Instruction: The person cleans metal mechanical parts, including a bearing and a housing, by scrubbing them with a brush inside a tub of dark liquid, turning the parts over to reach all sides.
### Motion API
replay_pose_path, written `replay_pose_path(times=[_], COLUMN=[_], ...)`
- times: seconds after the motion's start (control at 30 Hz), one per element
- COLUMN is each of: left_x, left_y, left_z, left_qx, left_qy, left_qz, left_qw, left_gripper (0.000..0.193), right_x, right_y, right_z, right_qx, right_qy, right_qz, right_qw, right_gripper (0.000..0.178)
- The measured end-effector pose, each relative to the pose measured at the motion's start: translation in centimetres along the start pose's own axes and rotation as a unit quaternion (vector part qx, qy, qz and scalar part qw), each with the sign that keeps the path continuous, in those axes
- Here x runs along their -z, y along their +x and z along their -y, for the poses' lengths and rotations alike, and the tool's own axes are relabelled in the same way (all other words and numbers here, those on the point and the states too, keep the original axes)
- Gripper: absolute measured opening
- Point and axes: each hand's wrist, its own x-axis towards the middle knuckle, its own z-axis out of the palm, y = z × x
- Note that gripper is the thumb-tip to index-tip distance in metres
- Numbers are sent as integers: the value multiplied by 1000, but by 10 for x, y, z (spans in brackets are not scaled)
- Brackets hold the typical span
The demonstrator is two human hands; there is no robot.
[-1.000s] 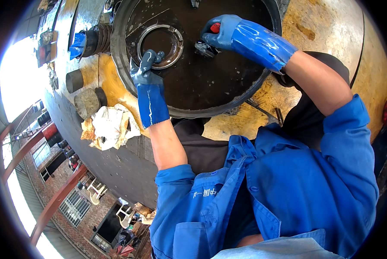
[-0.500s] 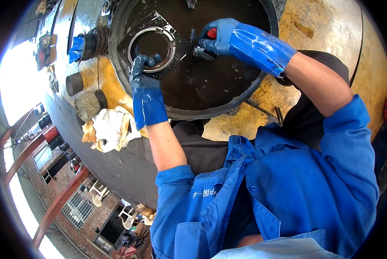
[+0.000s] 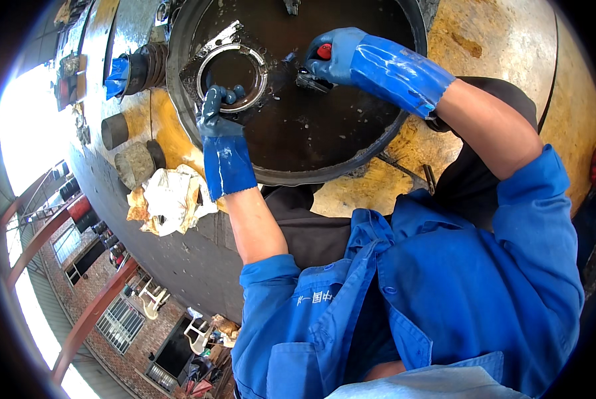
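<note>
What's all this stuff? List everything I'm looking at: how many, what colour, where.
Round basin: one, black, top centre
Murky liquid: one pool, dark brown, in basin
Round metal ring: one, silvery, basin's left side
Handheld tool: one, red and black, right of ring
Crumpled rag: one heap, white and brown, below-left of basin
Short cylinders: two, greyish, above rag
Chairs: two, white, lower left
Brick wall: one, reddish, lower left
Background clutter: uncountable, mixed, left
Jacket: one, blue, lower right
Left hand: one, blue-gloved, fingers on ring
Right hand: one, blue-gloved, fingers round tool
</note>
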Motion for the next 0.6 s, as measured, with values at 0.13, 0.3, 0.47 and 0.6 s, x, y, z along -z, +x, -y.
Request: replay_pose_path(times=[0.13,0.3,0.47,0.6], left_x=[1,-30,-34,-4], left_y=[0,-12,-14,-1], left_z=[-3,-2,-3,-4], left_qx=[-23,-119,-125,-93], left_qy=[21,47,62,-24], left_qz=[-4,-38,-82,-22], left_qw=[1000,991,987,995], left_gripper=[8,12,36,45], right_x=[-4,-4,-7,-6], right_y=[2,0,2,-1], right_z=[0,-4,-6,2], right_qx=[12,19,21,10], right_qy=[-5,-2,-8,7], right_qz=[1,-5,-4,12], right_qw=[1000,1000,1000,1000], right_gripper=[28,27,27,27])
